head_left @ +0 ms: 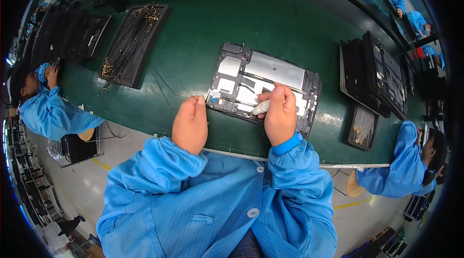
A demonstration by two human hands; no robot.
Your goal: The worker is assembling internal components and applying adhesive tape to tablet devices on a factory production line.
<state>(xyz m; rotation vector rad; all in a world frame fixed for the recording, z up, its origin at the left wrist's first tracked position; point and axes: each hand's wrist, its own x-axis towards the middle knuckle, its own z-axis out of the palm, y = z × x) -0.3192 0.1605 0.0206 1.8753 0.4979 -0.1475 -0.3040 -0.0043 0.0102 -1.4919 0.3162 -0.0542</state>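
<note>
An opened tablet (pixel 226 66) lies on the green table, its inside facing up, with a silver battery (pixel 278 67) and small circuit parts showing. My left hand (pixel 190 123) is closed in a pinch at the tablet's near left corner; whatever its fingertips hold is too small to make out. Over the tablet's near middle, my right hand (pixel 281 115) is closed, thumb on top, with a white covering (pixel 261 108) at a fingertip. A thin dark strip (pixel 258 78) runs toward the right fingers; I cannot tell whether it is held or part of the tablet.
A black tray (pixel 145 48) of thin black cables with gold ends stands left, two loose cables (pixel 162 86) beside it. Stacked black trays (pixel 374 74) and a smaller cable tray (pixel 362 125) stand right. Co-workers in blue sit at the left (pixel 58 115) and right (pixel 403 171).
</note>
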